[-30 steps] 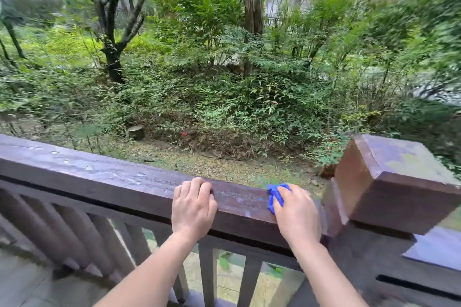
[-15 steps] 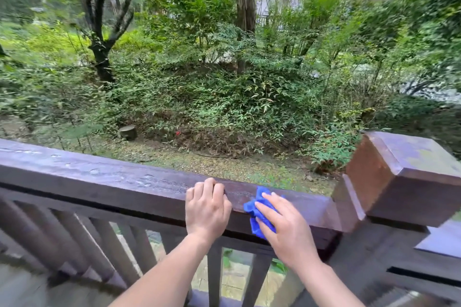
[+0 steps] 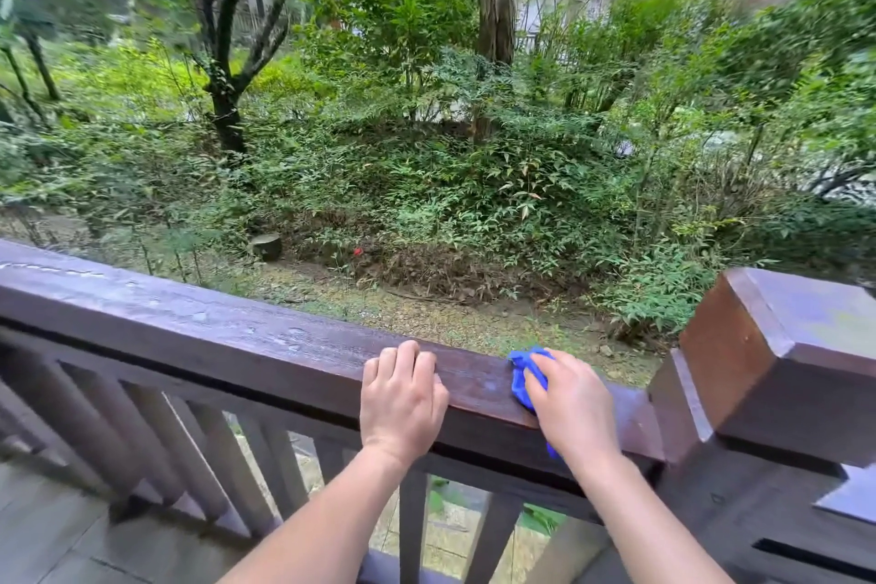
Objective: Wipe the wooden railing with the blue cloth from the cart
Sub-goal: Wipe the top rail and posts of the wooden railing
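A dark brown wooden railing (image 3: 199, 327) runs from the left edge down to a square post on the right, with water drops on its top. My right hand (image 3: 571, 403) presses a crumpled blue cloth (image 3: 521, 370) onto the rail's top, close to the post. The cloth shows past my fingertips and a little under my wrist. My left hand (image 3: 403, 398) rests over the rail a hand's width to the left, fingers curled over the top, holding nothing else. No cart is in view.
A thick square post (image 3: 777, 360) with a flat cap ends the rail on the right. Slanted balusters (image 3: 189, 450) stand below the rail over a grey deck floor (image 3: 42, 531). Beyond lies a garden of shrubs and trees.
My right hand slid the cloth left along the rail toward my left hand, then back right toward the post. My left hand kept its place on the rail.
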